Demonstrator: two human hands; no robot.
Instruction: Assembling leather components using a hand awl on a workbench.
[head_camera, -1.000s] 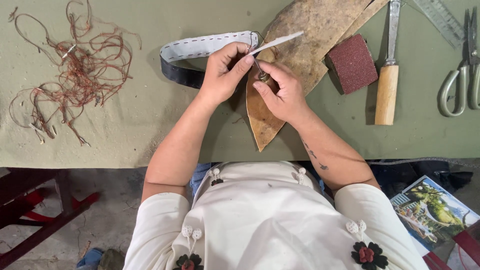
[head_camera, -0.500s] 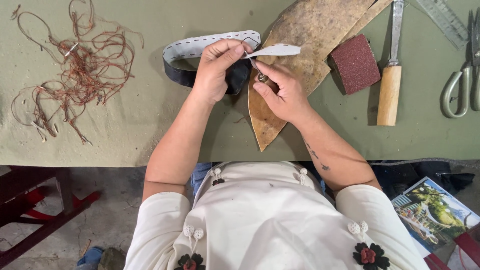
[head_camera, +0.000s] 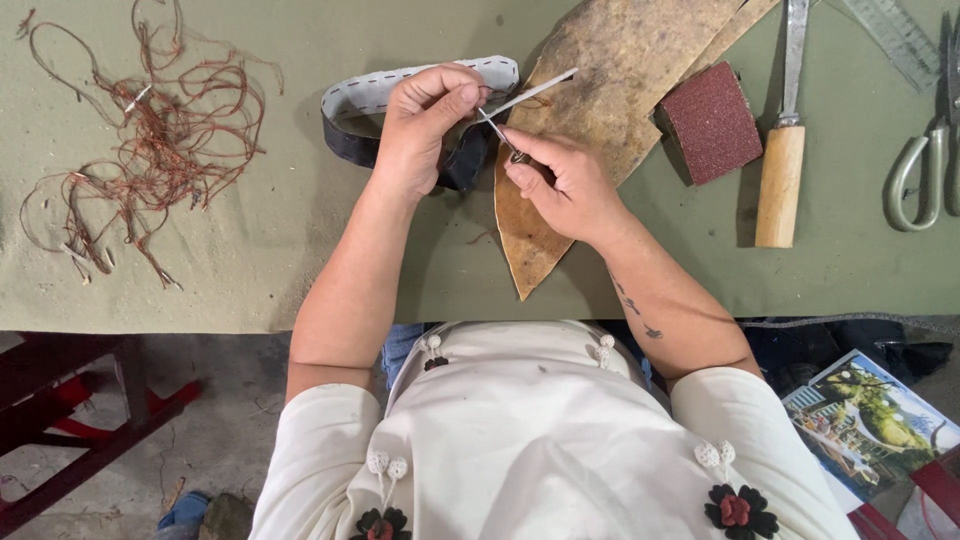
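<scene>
While the belt strap (head_camera: 400, 95) is looping across the far middle of the bench (head_camera: 300, 270), it's showing a pale stitched side with holes along both edges and a black outer face. Sitting right of it: a big tan leather piece (head_camera: 610, 90), a red sanding block (head_camera: 712, 122), a wooden-handled tool (head_camera: 781, 180) and scissors (head_camera: 915, 180). Left of it, a tangle of reddish thread (head_camera: 150, 140) is lying around. Left hand (head_camera: 425, 125) is curling its fingers tight around the strap's end, and right hand (head_camera: 560, 185) is pinching a thin metal tool (head_camera: 500, 130) against it. Nothing's blocking either hand.
</scene>
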